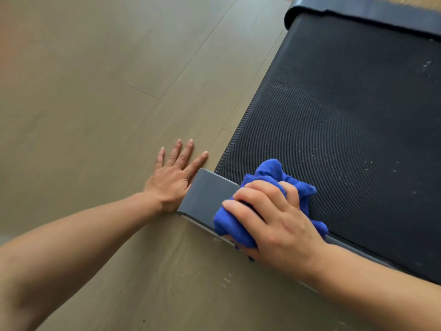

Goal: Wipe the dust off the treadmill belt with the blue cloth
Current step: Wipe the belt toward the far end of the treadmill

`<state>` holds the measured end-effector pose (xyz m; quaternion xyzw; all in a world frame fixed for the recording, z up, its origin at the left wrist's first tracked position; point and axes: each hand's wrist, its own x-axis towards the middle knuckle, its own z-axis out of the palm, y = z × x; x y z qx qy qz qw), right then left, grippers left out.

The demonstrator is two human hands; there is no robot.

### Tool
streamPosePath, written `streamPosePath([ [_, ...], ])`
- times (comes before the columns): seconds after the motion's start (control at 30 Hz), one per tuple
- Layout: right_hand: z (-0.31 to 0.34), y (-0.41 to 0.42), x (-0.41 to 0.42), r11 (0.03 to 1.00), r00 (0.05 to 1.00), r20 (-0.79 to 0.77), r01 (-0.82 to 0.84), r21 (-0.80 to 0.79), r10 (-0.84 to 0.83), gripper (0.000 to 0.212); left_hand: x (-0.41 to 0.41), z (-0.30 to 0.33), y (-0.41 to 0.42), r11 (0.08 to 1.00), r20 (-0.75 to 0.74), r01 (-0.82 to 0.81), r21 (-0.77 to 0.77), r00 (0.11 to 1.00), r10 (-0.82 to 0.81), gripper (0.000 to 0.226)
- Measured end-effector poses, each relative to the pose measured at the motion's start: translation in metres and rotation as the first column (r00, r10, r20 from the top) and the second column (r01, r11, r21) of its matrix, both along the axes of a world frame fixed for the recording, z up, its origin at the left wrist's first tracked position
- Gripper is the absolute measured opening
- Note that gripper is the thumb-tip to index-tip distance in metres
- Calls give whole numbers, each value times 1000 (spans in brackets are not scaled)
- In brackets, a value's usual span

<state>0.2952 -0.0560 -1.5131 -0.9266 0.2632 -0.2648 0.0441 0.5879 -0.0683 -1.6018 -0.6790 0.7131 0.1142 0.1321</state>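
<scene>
Two hands share the job: the right hand (274,218) clenches the bunched blue cloth (267,187) at the treadmill belt (346,111)'s lower-centre edge, the left hand (175,177) lies flat on the floor (95,91), and firm overlapping strokes toward the right-side specks should work best.

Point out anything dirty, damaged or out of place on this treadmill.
Pale dust specks dot the black treadmill belt beyond the blue cloth, with more near the far end. No damage shows.
</scene>
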Motion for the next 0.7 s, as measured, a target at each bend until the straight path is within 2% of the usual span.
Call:
streamPosePath([
  [0.07, 5, 2, 16, 993, 995, -18, -101, 52, 102, 35, 0, -2, 2, 1000, 2, -5, -18, 1000, 5, 73],
  [0.1, 4, 1, 28, 988, 987, -85, -132, 82, 139, 37, 0, -2, 2, 1000, 8, -8, -25, 1000, 8, 73],
  [0.2, -2, -2, 60, 975, 915, -358, -127, 181, 186, 53, -5, 5, 2, 1000, 76, -5, 13, 997, 4, 75],
  [0.27, -6, -4, 66, 970, 894, -411, -90, 224, 178, 61, -6, 8, 2, 1000, 75, -5, 23, 997, 3, 74],
  [0.37, -6, -5, 50, 976, 914, -377, -80, 201, 152, 56, -2, 2, 3, 1000, 24, -2, -26, 1000, 3, 75],
  [0.5, -13, 3, -7, 984, 954, -277, -67, 166, 112, 44, 1, 1, 1, 1000, -6, -11, -20, 1000, 11, 78],
  [0.63, -10, 12, -72, 979, 959, -284, 63, 195, -5, 45, 0, 7, 1, 1000, -42, -8, 25, 999, 9, 82],
  [0.7, -7, 9, -104, 961, 949, -301, 167, 220, -96, 46, 2, 14, -5, 999, -119, -4, 52, 993, 10, 80],
])
